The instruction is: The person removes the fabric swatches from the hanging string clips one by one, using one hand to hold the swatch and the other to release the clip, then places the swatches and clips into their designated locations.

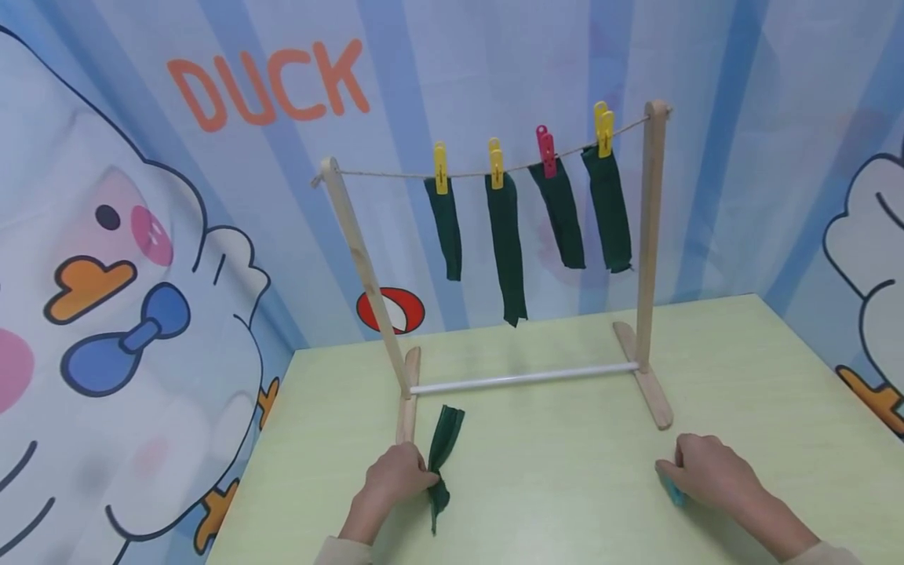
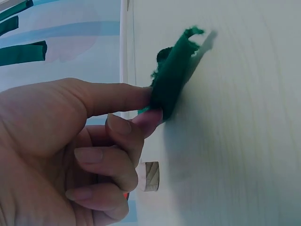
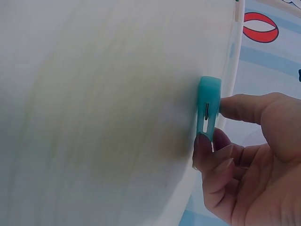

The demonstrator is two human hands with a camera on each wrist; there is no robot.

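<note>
Between thumb and fingertip, my left hand (image 1: 397,475) pinches a strip of dark green cloth (image 1: 446,439) near its middle, just in front of the rack's left foot. In the left wrist view the cloth strip (image 2: 173,70) shows a frayed end, and the other fingers are curled. My right hand (image 1: 716,473) holds a teal clothespin (image 1: 671,488) low over the table at the right. The right wrist view shows this clothespin (image 3: 208,108) between thumb and fingers, its metal spring visible. Whether it touches the table I cannot tell.
A wooden rack (image 1: 651,235) stands at the table's back, a string (image 1: 395,174) tied between its posts. Several green strips (image 1: 503,243) hang there from yellow clothespins (image 1: 441,169) and a red clothespin (image 1: 546,151). A white rod (image 1: 523,378) joins the feet. A printed curtain (image 1: 480,78) rises behind the table (image 1: 551,471).
</note>
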